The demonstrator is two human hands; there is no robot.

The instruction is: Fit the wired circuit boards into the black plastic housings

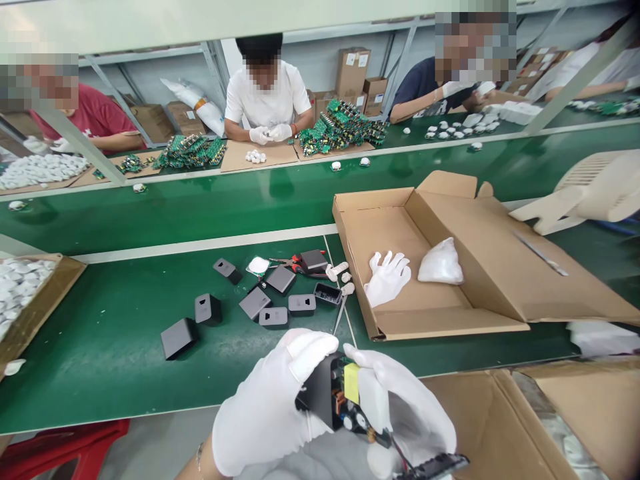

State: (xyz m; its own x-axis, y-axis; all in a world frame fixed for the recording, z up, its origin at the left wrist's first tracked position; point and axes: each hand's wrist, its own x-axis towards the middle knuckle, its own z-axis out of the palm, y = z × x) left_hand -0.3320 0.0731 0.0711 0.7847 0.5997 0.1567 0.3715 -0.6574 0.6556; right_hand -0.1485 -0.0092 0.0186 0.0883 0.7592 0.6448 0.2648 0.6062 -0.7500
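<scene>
My left hand [273,400], in a white glove, is closed around a dark grey plastic housing [323,393] with its open side turned to the right. In my gloved right hand [410,400] I grip a circuit board [350,393] with a yellow-wrapped part and other components. The board's edge is at the mouth of the housing; how far inside it reaches is hidden. Thin wires run from the board to a black end piece [433,467] below my right hand. On the green bench beyond lie several more grey housings [179,339].
Red-handled pliers [295,264] and a small white-topped board [259,266] lie among the housings. An open cardboard box [357,260] holds a white glove [387,279] and a plastic bag [441,262]. A box of white parts [25,287] stands left. Co-workers sit beyond the green conveyor [250,200]; a fan [590,183] is at right.
</scene>
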